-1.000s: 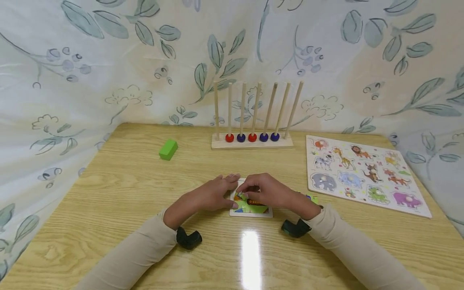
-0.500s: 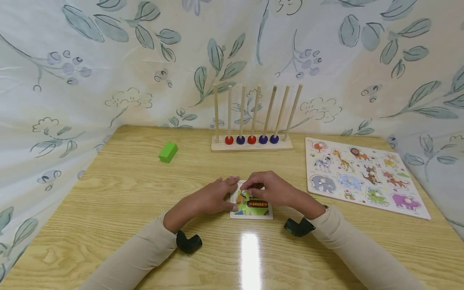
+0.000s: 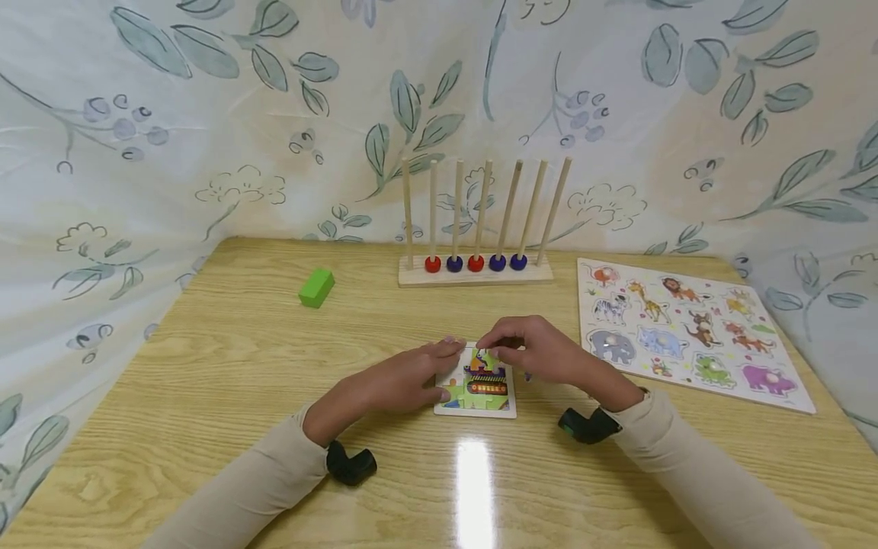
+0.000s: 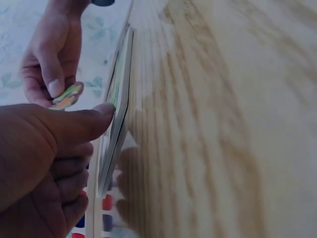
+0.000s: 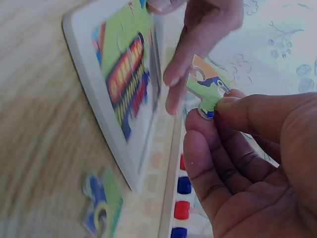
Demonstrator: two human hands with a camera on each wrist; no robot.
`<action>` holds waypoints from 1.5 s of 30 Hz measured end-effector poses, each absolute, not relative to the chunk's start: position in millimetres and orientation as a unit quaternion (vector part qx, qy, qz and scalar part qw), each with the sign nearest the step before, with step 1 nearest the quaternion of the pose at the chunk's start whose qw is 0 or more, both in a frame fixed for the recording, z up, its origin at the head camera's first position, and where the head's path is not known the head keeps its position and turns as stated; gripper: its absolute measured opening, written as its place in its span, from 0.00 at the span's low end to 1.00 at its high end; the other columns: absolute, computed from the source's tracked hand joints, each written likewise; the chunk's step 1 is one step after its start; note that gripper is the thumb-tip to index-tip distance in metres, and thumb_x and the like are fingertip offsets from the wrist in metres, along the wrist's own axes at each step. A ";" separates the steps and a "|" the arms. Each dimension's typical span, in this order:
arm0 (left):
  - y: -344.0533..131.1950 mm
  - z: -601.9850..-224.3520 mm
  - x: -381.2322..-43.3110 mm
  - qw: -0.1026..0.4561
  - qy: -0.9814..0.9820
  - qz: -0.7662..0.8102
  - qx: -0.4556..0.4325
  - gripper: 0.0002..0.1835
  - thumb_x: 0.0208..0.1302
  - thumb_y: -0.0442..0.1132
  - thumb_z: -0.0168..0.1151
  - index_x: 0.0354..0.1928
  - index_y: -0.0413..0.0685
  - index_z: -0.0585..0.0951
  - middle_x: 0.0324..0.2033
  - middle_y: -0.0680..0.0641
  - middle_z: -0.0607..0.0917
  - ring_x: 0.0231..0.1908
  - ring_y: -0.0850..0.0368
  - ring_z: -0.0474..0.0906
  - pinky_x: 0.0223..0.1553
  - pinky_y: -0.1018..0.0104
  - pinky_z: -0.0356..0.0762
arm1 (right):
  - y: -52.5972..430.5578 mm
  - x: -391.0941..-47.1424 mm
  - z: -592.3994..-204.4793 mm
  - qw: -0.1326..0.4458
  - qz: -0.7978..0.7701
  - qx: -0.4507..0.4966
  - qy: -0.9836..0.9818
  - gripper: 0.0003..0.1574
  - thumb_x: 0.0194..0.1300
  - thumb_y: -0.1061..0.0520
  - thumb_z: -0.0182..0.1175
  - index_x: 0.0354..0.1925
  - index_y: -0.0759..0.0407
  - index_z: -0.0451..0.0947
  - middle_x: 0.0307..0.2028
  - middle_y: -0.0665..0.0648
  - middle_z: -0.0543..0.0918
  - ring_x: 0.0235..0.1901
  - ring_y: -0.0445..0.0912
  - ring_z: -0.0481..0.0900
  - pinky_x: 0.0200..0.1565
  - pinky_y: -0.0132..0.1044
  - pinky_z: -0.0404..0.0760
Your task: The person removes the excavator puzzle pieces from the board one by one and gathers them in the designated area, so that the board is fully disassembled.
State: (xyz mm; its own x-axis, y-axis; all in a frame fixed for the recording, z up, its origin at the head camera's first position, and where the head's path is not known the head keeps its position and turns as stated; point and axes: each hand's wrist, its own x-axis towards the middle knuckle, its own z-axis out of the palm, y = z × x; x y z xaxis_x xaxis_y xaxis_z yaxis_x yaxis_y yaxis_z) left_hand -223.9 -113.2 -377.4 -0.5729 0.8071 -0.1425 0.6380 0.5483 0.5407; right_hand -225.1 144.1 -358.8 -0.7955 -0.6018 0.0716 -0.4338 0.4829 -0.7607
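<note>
A small jigsaw puzzle tray [image 3: 473, 412] with a pale frame lies at the middle of the table, its lower part filled with pieces showing an orange-and-black track on green. My left hand [image 3: 405, 379] rests at the tray's left side, fingers stretched over its far left part and thumb on its left border. Above the tray's upper right, my right hand [image 3: 540, 351] pinches a puzzle piece [image 5: 212, 89] between thumb and fingers. That piece is green with orange and dark blue, and looks tilted off the tray in the right wrist view. Another loose puzzle piece [image 5: 110, 203] lies right of the tray.
Behind the tray stands a wooden peg rack [image 3: 475, 279] with red and blue beads. An animal knob puzzle board [image 3: 693, 335] lies at right. A green block [image 3: 317, 288] sits at back left on the wooden table [image 3: 226, 366]. Patterned cloth hangs behind.
My right hand has moved a little to the right with the pinched puzzle piece, uncovering more of the tray. The left hand has stayed almost in place at the tray's left side.
</note>
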 end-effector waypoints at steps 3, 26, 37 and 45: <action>-111.8 -376.8 -223.8 0.200 0.844 0.225 0.444 0.33 0.70 0.40 0.60 0.73 0.42 0.61 0.74 0.47 0.56 0.72 0.54 0.49 0.68 0.59 0.54 | 152.0 -225.7 -356.1 0.091 -0.407 -0.299 0.858 0.13 0.66 0.70 0.58 0.47 0.61 0.84 0.40 0.53 0.84 0.38 0.43 0.80 0.39 0.36 0.80; -108.1 -379.4 -223.1 0.238 0.825 0.234 0.456 0.35 0.69 0.43 0.61 0.73 0.40 0.59 0.74 0.48 0.54 0.73 0.55 0.45 0.70 0.57 0.50 | 186.3 -212.7 -355.6 0.166 -0.406 -0.266 0.859 0.13 0.67 0.70 0.56 0.47 0.67 0.83 0.43 0.58 0.84 0.33 0.45 0.78 0.32 0.35 0.78; -105.2 -373.8 -221.5 0.233 0.832 0.210 0.458 0.33 0.69 0.42 0.61 0.72 0.40 0.63 0.74 0.45 0.56 0.73 0.51 0.47 0.69 0.56 0.52 | 194.8 -209.9 -358.0 0.180 -0.399 -0.281 0.854 0.11 0.66 0.70 0.58 0.45 0.66 0.84 0.41 0.56 0.84 0.36 0.43 0.78 0.35 0.33 0.78; -105.0 -376.5 -220.0 0.230 0.834 0.193 0.462 0.30 0.70 0.42 0.60 0.70 0.43 0.67 0.74 0.45 0.56 0.73 0.52 0.47 0.69 0.57 0.53 | 198.2 -209.0 -362.1 0.206 -0.401 -0.292 0.844 0.10 0.66 0.69 0.59 0.43 0.64 0.85 0.39 0.54 0.84 0.37 0.42 0.79 0.38 0.34 0.80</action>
State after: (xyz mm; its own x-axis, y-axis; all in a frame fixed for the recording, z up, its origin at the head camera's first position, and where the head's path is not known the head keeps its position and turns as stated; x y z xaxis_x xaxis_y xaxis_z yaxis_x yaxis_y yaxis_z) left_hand -220.0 -105.0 -376.5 -0.4674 0.8600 -0.2046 0.6826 0.4982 0.5347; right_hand -209.0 198.2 -362.1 -0.7451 -0.6573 -0.1128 -0.3272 0.5076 -0.7971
